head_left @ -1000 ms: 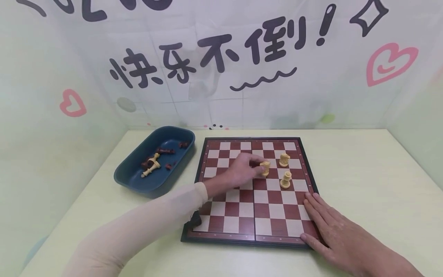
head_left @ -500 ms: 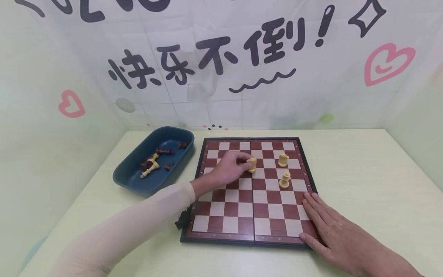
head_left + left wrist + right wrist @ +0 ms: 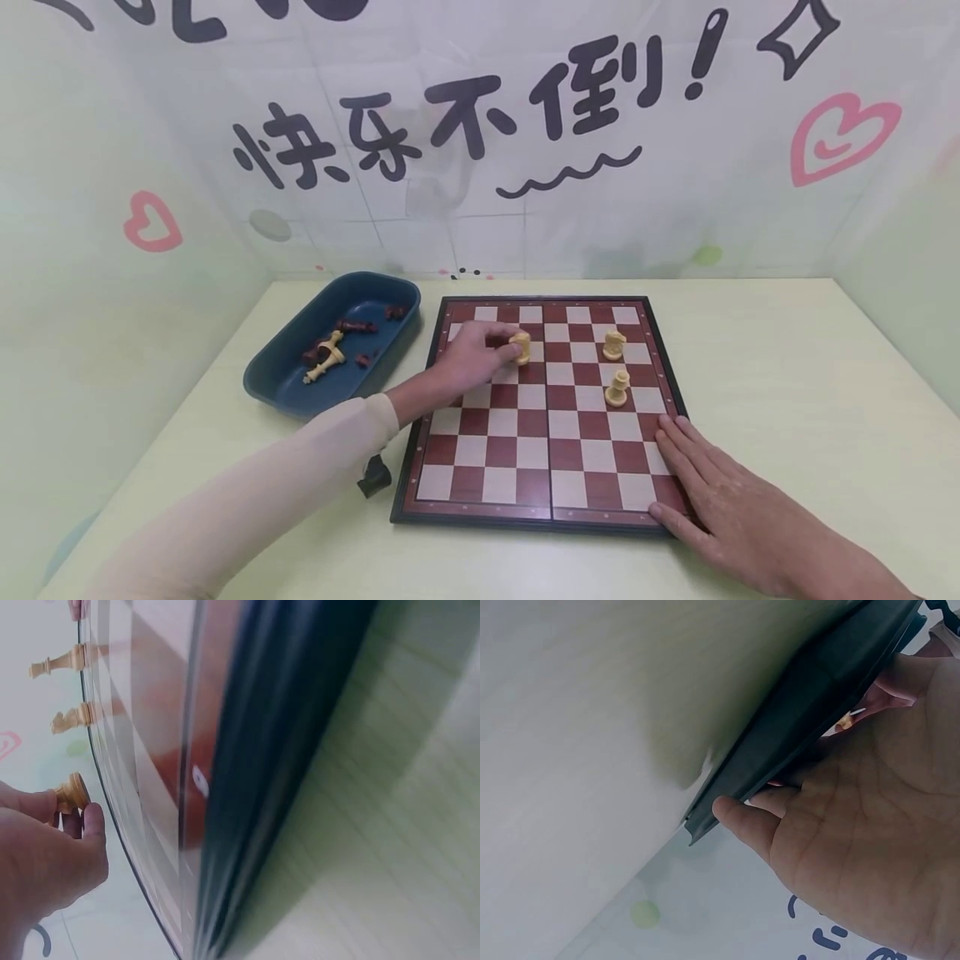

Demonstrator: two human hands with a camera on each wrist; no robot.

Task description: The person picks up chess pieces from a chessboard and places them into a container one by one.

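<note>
My left hand [image 3: 467, 364] pinches a cream chess piece [image 3: 522, 350] between thumb and fingers, over the left half of the chessboard [image 3: 471, 451]. In the left wrist view this held piece [image 3: 73, 793] shows its round base close to the board, while the fingers cover much of its upper part. A cream knight [image 3: 614, 345] stands on the board's right half, and a taller cream piece [image 3: 617, 389] with a narrow neck is upright just in front of it. My right hand [image 3: 738, 504] rests at the board's near right edge with its fingers extended.
A blue plastic tray [image 3: 270, 367] sits left of the board, holding several dark red pieces [image 3: 357, 327] and a cream king [image 3: 325, 365] lying on its side. Behind the table [image 3: 765, 350] stands a printed white backdrop [image 3: 660, 225].
My left hand has carried the cream piece leftward across the board, from the right half over the centre seam to the left half. The right hand has stayed in place.
</note>
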